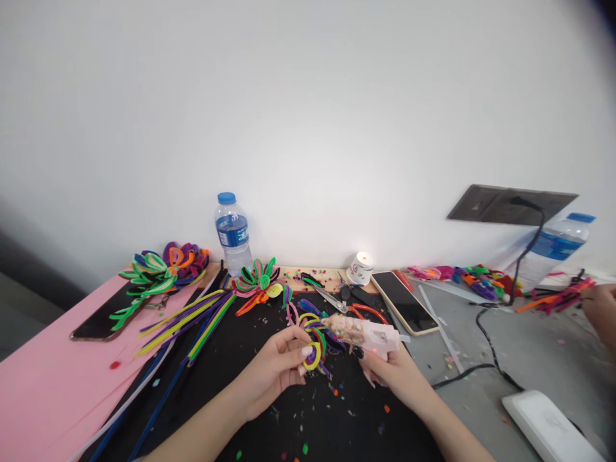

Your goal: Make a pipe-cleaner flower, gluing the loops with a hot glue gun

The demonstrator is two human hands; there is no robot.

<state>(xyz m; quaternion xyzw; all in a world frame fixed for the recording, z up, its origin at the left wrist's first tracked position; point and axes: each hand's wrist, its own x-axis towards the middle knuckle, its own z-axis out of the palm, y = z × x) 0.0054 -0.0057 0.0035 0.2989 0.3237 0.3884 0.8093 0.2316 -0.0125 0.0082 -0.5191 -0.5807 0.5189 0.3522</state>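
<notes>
Between the fingertips of my left hand (279, 362) is a pipe-cleaner flower (313, 356), with a yellow and purple loop at the near side and green, red and pink loops behind it. My right hand (392, 372) is wrapped round a pale pink hot glue gun (373, 335). Its crusted nozzle points left, close above the flower's loops; whether it touches them I cannot tell. Purple and blue pipe-cleaner loops lie just behind the nozzle, partly hidden. Scissors (332, 299) and orange-handled pliers (368, 312) lie beyond the glue gun.
Finished pipe-cleaner flowers (260, 282) and loose yellow and purple pipe cleaners (180, 324) lie left on the black mat (283, 423). A water bottle (233, 234), white cup (360, 268) and phone (404, 301) stand or lie behind. A black cable (491, 346) crosses the right side. Another person's hand (601, 311) is far right.
</notes>
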